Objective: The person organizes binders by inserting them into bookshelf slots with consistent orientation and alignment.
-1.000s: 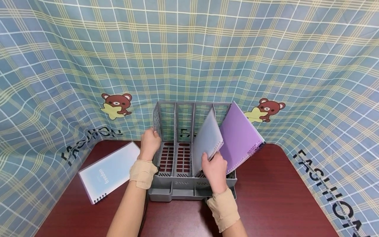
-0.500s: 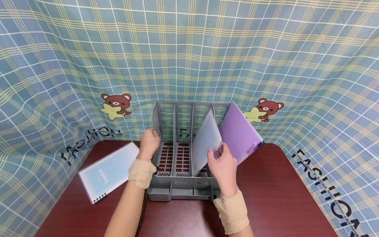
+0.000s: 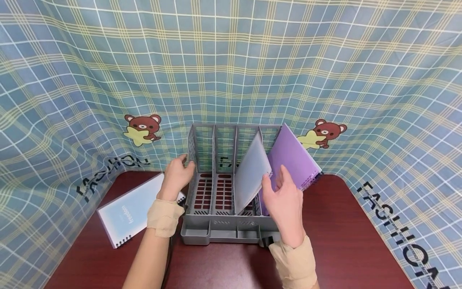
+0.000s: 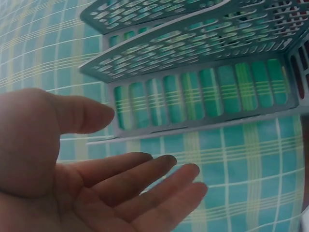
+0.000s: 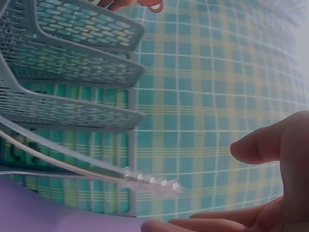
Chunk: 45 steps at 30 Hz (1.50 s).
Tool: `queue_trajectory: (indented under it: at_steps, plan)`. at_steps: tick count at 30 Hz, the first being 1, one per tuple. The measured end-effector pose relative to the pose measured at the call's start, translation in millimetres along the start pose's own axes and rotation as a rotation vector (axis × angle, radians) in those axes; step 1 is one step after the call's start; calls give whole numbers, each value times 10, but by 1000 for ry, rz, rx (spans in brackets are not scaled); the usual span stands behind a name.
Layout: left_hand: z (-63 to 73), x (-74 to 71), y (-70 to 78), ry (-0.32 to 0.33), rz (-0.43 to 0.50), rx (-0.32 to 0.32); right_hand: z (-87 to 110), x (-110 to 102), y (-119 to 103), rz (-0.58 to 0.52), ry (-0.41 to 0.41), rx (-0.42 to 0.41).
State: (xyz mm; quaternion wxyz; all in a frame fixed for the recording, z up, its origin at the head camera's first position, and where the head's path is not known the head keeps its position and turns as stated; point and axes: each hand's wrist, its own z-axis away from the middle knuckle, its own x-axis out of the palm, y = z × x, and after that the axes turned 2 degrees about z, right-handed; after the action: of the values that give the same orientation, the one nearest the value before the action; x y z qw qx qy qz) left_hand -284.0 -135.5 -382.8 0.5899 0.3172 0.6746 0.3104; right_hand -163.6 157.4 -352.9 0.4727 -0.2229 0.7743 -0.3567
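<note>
A grey file rack [image 3: 231, 220] with upright dividers stands on the table. My left hand [image 3: 177, 175] is at its left wall, fingers extended and thumb apart; in the left wrist view the palm [image 4: 96, 198] holds nothing. A pale translucent spiral notebook [image 3: 250, 176] leans in the third slot from the left. In the rightmost slot a purple spiral notebook [image 3: 288, 154] tilts outward past the rack's side. My right hand [image 3: 286, 204] is in front of these two, fingers spread and nothing gripped. Left of the rack lies a light blue "freedom" spiral notebook [image 3: 131, 212].
Plaid cloth [image 3: 231, 72] with printed bears hangs around the dark red table [image 3: 346, 241]. A bit of black coil [image 3: 181, 197] shows between my left wrist and the rack. A dark cable [image 3: 167, 261] runs by my left forearm.
My right hand has let go of the pale notebook and moved right, its fingers spreading. My left hand has loosened from the rack's left wall and drawn slightly left.
</note>
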Motion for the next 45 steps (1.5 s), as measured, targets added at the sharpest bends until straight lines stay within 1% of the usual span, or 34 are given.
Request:
queue_trajectory:
  at_steps: [3,6,9,13,15,19,24,29,31,34,37,39,42,45]
  plan:
    - [72,-80,53,2,-21,14,15,-57,-63,24,13,-9]
    - [147,-151,100,17,-52,30,43,-87,-120,46,47,-26]
    - [236,-212,145,37,-73,46,74,-91,-172,26,96,-56]
    - [390,-293,175,53,-110,69,103,-56,-237,-24,142,-131]
    - [460,-334,163,44,-122,77,115,-25,-267,-49,156,-176]
    - [563,-397,96,16,-151,73,147,52,-315,-93,152,-257]
    - [661,-466,-56,20,-190,67,160,200,-380,-137,93,-359]
    - [769,-529,-267,26,-242,50,180,406,-480,-106,-10,-438]
    - [801,-541,-337,17,-259,40,191,484,-521,-100,-44,-486]
    - [842,-554,-416,-1,-268,24,213,599,-577,-102,-72,-575]
    - [876,-563,-480,-4,-287,18,234,711,-643,-107,-103,-651]
    - [886,-567,-526,-6,-300,15,250,785,-687,-95,-128,-688]
    - [909,-573,-604,-28,-324,-4,276,897,-738,-51,-174,-728]
    - [935,-587,-694,-60,-347,-38,310,1001,-775,3,-233,-753]
